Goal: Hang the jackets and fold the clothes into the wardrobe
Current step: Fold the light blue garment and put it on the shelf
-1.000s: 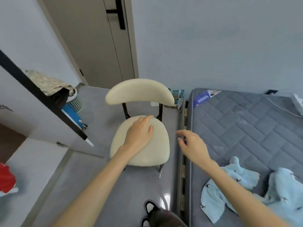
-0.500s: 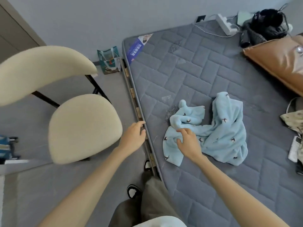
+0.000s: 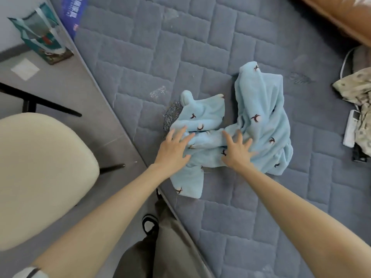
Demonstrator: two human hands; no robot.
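A crumpled light-blue fleece garment (image 3: pixel 261 119) with small dark bird prints lies on the grey quilted mattress (image 3: pixel 140 57). My left hand (image 3: pixel 173 148) rests on the garment's left part, fingers spread and straight. My right hand (image 3: pixel 237 150) lies flat on its middle, fingers spread too. Neither hand grips the cloth.
A cream chair (image 3: pixel 38 173) stands on the floor left of the bed. A teal paper bag (image 3: pixel 42 35) leans by the wall. At the right edge lie a patterned beige cloth (image 3: pixel 359 91), a white remote (image 3: pixel 351 127) and a brown pillow (image 3: pixel 345 19). My knee (image 3: pixel 152 251) is at the mattress edge.
My view swung from the chair down onto the bed. My left hand left the chair seat and bed edge and now lies on the blue garment beside my right hand.
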